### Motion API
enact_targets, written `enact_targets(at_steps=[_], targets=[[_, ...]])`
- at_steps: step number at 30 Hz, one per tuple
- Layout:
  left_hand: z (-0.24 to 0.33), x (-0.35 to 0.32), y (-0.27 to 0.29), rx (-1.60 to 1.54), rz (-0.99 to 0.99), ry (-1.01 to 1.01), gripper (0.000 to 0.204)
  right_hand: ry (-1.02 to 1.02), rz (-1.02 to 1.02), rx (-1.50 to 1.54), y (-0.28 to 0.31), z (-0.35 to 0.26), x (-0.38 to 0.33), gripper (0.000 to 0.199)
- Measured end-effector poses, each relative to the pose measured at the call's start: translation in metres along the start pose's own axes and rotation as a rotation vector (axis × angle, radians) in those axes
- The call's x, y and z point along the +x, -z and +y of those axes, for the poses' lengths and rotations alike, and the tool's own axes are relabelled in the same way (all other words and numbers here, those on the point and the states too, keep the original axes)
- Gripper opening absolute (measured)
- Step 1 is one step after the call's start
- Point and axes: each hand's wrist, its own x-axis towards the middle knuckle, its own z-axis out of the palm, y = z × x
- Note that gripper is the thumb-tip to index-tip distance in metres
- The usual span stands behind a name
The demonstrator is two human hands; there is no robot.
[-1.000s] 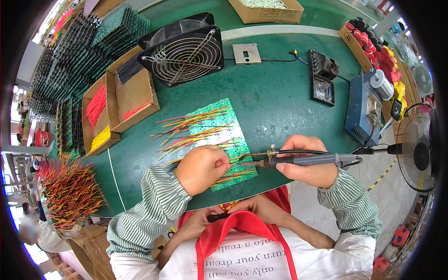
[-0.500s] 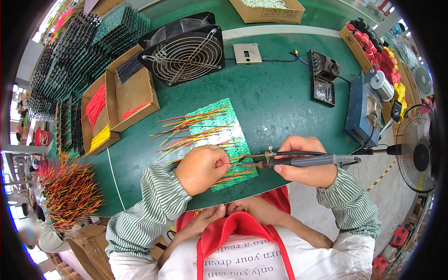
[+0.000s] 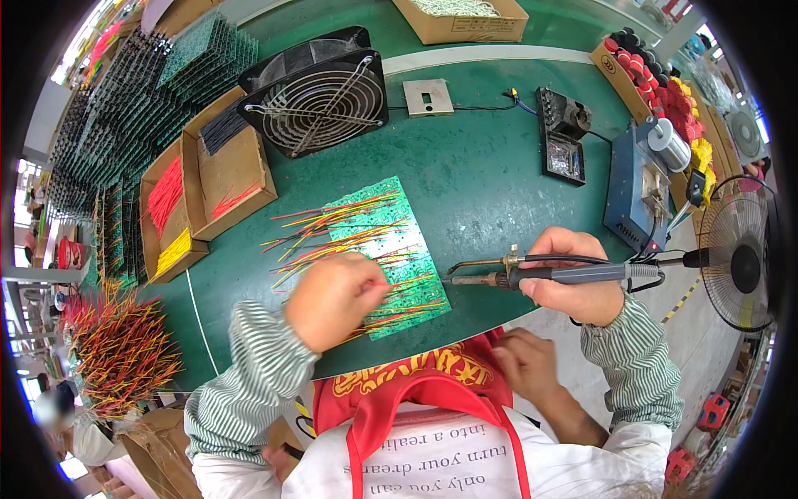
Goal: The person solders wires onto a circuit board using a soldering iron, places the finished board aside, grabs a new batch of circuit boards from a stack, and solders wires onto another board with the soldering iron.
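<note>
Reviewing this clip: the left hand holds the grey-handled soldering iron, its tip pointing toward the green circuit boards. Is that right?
Not quite: the head view shows the right hand holding the grey-handled soldering iron, its tip pointing toward the green circuit boards.

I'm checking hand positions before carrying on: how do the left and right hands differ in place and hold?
The left hand has its fingertips at the left side of the circuit board; the right hand is off to the board's right. The left hand makes a small pinch, apparently on a thin wire; the right hand holds a thick-handled soldering iron. Both come out of striped sleeves.
</note>
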Motion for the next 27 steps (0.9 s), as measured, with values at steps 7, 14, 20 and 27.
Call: enact_targets(at_steps=[7,14,20,27], targets=[[0.029,0.002,-0.01,0.097,0.09,-0.068,0.008,-0.015,0.024,0.055,-0.011,0.004,-0.001,0.019],[0.015,0.012,-0.036,0.018,0.042,-0.008,0.007,0.043,0.065,0.056,-0.021,0.026,-0.008,0.018],[0.019,0.015,-0.04,0.006,0.047,0.028,0.008,0.061,0.113,0.075,-0.021,0.033,-0.01,0.019],[0.017,0.017,-0.039,0.007,0.035,0.028,0.007,0.102,0.097,0.026,-0.021,0.035,-0.006,0.018]])
